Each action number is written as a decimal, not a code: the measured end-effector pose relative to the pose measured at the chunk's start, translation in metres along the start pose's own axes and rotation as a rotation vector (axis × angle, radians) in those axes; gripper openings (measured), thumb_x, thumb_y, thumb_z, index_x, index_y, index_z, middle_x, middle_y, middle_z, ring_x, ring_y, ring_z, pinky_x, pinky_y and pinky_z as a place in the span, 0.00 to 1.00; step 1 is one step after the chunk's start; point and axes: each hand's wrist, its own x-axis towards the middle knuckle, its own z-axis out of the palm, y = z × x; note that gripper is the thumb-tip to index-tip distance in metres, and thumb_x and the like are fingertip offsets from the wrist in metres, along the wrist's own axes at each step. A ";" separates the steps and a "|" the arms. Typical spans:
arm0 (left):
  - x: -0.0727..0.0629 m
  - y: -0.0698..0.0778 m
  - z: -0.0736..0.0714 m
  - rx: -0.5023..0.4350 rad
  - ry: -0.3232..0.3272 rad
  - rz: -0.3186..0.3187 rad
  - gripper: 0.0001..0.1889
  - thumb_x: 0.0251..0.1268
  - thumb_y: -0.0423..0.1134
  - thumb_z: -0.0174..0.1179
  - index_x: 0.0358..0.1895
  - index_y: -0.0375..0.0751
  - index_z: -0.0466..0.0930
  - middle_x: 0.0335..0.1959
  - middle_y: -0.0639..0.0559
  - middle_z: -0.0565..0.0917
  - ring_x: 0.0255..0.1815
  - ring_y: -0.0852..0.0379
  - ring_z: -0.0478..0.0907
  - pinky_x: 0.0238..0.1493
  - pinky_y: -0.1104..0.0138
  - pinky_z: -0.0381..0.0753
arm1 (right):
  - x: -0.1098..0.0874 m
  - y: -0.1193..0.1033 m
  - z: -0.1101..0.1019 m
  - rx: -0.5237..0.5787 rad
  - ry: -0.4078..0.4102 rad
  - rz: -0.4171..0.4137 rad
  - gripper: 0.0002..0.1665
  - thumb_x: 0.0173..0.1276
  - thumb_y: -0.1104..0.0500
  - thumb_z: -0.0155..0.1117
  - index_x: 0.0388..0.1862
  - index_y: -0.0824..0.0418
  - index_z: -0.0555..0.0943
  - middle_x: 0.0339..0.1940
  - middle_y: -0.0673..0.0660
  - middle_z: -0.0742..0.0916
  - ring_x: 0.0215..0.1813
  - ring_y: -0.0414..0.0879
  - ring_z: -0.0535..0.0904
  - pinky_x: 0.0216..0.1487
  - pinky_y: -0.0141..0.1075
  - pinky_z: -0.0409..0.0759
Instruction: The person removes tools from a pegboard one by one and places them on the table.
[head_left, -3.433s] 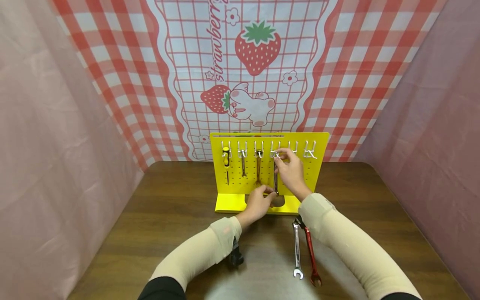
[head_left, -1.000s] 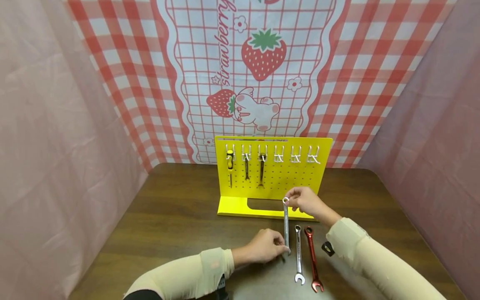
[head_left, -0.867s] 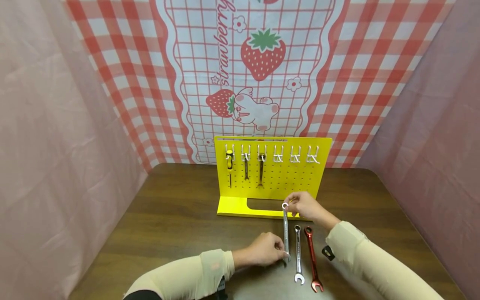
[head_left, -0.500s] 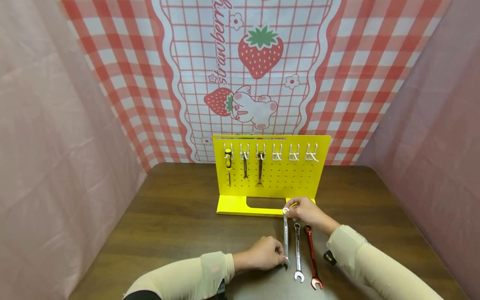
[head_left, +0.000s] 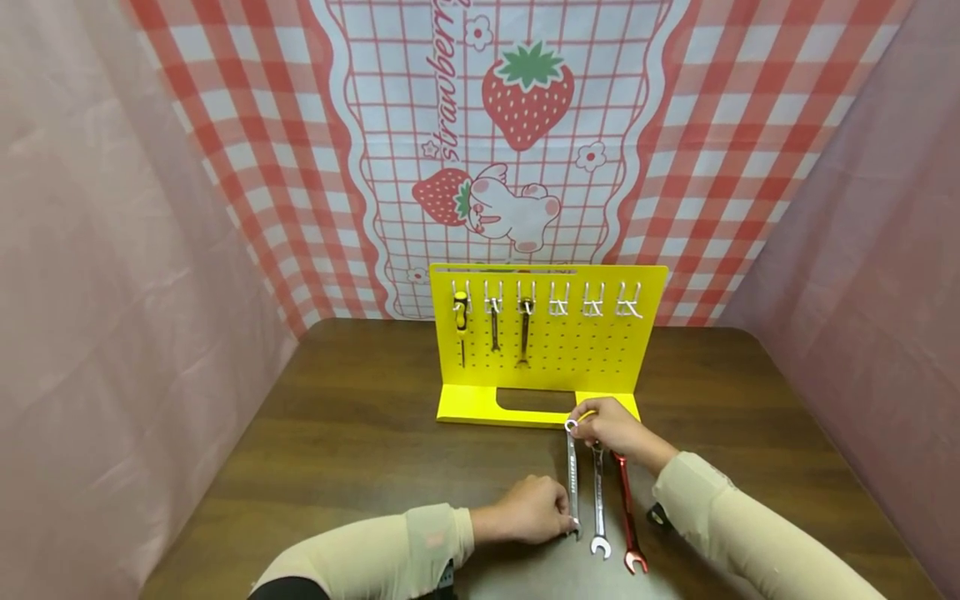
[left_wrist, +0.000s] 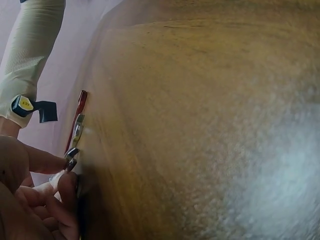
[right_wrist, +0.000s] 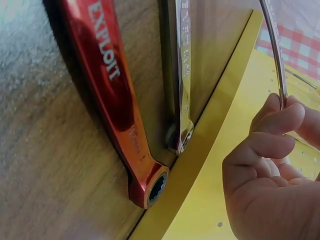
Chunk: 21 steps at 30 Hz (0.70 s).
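Observation:
A silver combination wrench (head_left: 573, 477) lies between my two hands, parallel to two others. My right hand (head_left: 616, 431) pinches its ring end, as the right wrist view also shows with thumb and fingers on the shaft (right_wrist: 276, 50). At the open end, my left hand (head_left: 534, 510) holds on with thumb and fingertips; in the left wrist view the open jaw pokes out between the fingers (left_wrist: 40, 165). Just right of it on the table rest a second silver wrench (head_left: 598, 504) and a red wrench (head_left: 628, 517), whose ring end is partly behind my right hand.
Behind stands a yellow pegboard (head_left: 592, 358) with white hooks. A yellow-black screwdriver (head_left: 461, 321), a small wrench (head_left: 494, 325) and a longer wrench (head_left: 525, 333) hang on its left hooks; the three right hooks (head_left: 594, 302) hold nothing. A brown wooden table (head_left: 337, 417) lies below.
The silver wrench came off the fourth hook and was brought forward and down beside the other two, both hands moving with it. During the last half second the hands barely shifted.

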 end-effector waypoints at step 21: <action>-0.006 0.003 0.003 0.071 0.015 0.007 0.16 0.56 0.50 0.75 0.19 0.54 0.77 0.16 0.67 0.73 0.19 0.67 0.68 0.23 0.73 0.67 | -0.003 0.011 0.006 -0.145 0.004 -0.056 0.04 0.60 0.67 0.69 0.33 0.68 0.82 0.24 0.53 0.81 0.24 0.44 0.75 0.26 0.36 0.75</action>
